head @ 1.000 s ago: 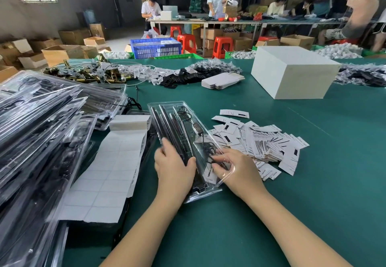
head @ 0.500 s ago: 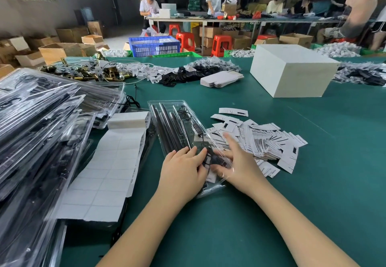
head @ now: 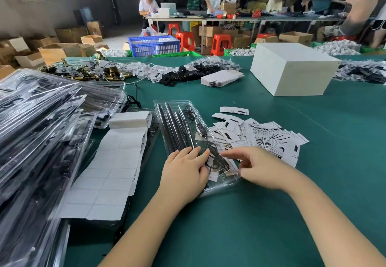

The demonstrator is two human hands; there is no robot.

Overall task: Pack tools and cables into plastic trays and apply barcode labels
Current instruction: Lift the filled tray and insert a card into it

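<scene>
Now right hand (head: 261, 169) off tray (head: 167, 107)

left hand (head: 184, 171) flat, right hand (head: 258, 167) fingers extended

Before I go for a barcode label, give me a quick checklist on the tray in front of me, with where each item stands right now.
1. Clear plastic tray lies flat on the green table: ok.
2. Left hand steadies the tray, fingers flat on its near end: ok.
3. Black rods lie in their channels along the tray's left side: ok.
4. Black cable tucked fully inside the tray: cannot tell; its coil bunches under the fingertips.
5. Right hand free for a label: ok, it seems to hold nothing, index finger pointing at the cable.
6. Label sheet within reach left of the tray: ok, though its near part looks already peeled.
</scene>
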